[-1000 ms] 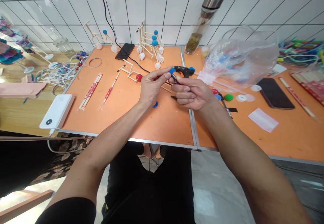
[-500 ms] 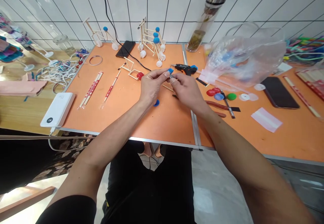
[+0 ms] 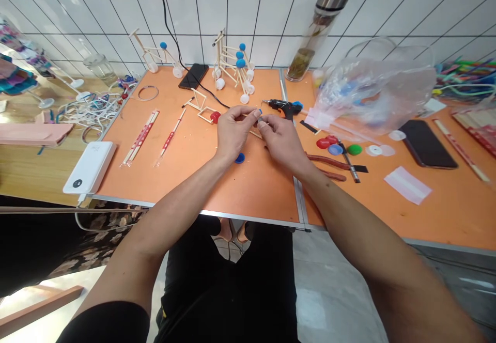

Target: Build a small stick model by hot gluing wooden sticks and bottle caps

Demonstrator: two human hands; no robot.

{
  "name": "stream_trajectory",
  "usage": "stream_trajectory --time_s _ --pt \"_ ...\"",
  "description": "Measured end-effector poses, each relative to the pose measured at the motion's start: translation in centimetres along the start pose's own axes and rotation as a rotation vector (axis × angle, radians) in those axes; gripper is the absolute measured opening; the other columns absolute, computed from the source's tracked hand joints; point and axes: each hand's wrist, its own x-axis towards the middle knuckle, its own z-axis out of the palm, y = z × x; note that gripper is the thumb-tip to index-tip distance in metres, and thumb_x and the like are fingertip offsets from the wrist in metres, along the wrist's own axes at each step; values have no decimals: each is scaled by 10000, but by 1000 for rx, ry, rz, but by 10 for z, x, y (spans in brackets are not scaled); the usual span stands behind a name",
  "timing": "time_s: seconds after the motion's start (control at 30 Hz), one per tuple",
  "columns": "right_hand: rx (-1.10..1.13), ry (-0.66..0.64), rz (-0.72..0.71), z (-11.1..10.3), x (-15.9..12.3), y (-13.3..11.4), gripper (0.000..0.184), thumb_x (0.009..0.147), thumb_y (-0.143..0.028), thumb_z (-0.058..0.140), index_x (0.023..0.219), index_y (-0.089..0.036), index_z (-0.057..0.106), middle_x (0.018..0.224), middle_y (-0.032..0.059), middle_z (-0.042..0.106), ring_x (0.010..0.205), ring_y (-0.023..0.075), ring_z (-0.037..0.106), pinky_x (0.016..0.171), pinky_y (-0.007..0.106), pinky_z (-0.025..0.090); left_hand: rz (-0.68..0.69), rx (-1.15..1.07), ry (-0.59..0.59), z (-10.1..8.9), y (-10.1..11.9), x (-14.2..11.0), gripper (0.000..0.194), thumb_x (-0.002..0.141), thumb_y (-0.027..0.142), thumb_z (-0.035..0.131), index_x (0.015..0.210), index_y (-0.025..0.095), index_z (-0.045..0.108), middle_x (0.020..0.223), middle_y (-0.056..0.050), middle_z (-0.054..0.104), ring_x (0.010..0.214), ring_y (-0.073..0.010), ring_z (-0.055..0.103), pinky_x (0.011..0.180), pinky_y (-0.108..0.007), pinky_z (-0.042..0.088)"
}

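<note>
Hands: left hand [image 3: 234,134] and right hand [image 3: 282,139] meet close together above an orange worktop [image 3: 194,188].
Fingers: both sets [image 3: 250,111] pinch narrowly on one small blue-and-grey piece [image 3: 260,117], held between the hands.
Nearby: black hot glue gun [image 3: 282,107] lies just beyond the right hand.

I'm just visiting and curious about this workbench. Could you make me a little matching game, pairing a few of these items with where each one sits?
Things:
1. Hot glue gun
2. White power bank
3. Blue bottle cap
4. Tall glass bottle with a steel lid

Places:
A. Just below the left hand, by the wrist
B. At the back, by the tiled wall
C. Just beyond the right hand
D. At the near left edge of the orange table

Right pairs: 1-C, 2-D, 3-A, 4-B
</note>
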Motion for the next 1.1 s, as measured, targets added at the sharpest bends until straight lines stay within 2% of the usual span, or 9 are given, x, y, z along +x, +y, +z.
stream_trajectory --time_s 0.17,0.33,0.47,0.6,0.7,0.8,0.9,1.0,1.1 --pt "-747 179 -95 3 -8 -5 396 1155 -404 397 1246 -194 720 1069 160 807 948 333 695 748 371 386 14 25 4 -1 -3 1 46 899 204 905 884 217 864 928 -44 871 909 -207 813 928 -349 642" --pt "-873 200 -53 7 -12 -11 387 1158 -400 408 1276 -185 708 1052 173 807 853 305 675 692 350 350 -32 -30 -22 -1 -8 1 54 883 241 945 911 257 902 1003 -64 891 1009 -238 838 1034 -410 654" --pt "-338 154 -61 -5 -10 -12 299 1111 -484 544 1041 -226 679 778 44 618 662 198 496 614 312 326 -19 -120 -49 1 -3 -2 56 892 232 947 928 251 910 939 -41 866 939 -209 819 1019 -399 646" --pt "448 -241 246 -30 -9 -24 249 1056 -498 633 1013 -254 618 636 -118 263 499 100 102 481 254 143 -17 -186 -113 3 4 -4 161 889 372 982 999 273 917 828 -9 814 870 -202 799 1007 -414 647" --pt "586 -344 331 -40 -9 -30 193 1094 -411 535 1029 -247 613 655 -131 192 512 90 -9 489 243 96 17 -227 -150 3 5 -3 280 848 496 1007 1028 301 918 861 -6 825 880 -208 802 998 -426 657" --pt "426 -263 229 -32 -8 -25 257 1073 -500 562 1018 -255 617 653 -112 240 504 106 86 503 260 153 57 -244 -151 1 0 -1 310 826 529 1011 1016 300 923 855 -7 826 845 -193 789 958 -402 659" --pt "-115 31 -24 -14 -10 -15 306 1089 -522 538 1034 -242 648 741 1 519 612 181 431 602 306 323 41 -206 -112 -1 -8 1 294 810 503 1017 980 283 923 930 -28 862 878 -193 799 961 -386 662" --pt "-630 217 -91 -2 -14 -12 303 1123 -437 459 1133 -219 669 978 128 713 870 295 634 747 366 407 2 -168 -74 -1 -13 0 286 806 485 1016 965 268 917 1018 -49 886 967 -214 824 999 -395 664" --pt "-419 153 -27 -4 -13 -14 348 1117 -515 467 1125 -228 664 920 104 678 791 265 595 686 347 400 24 -175 -74 1 -13 -1 256 831 454 1005 974 262 914 973 -41 874 947 -210 818 993 -391 657"
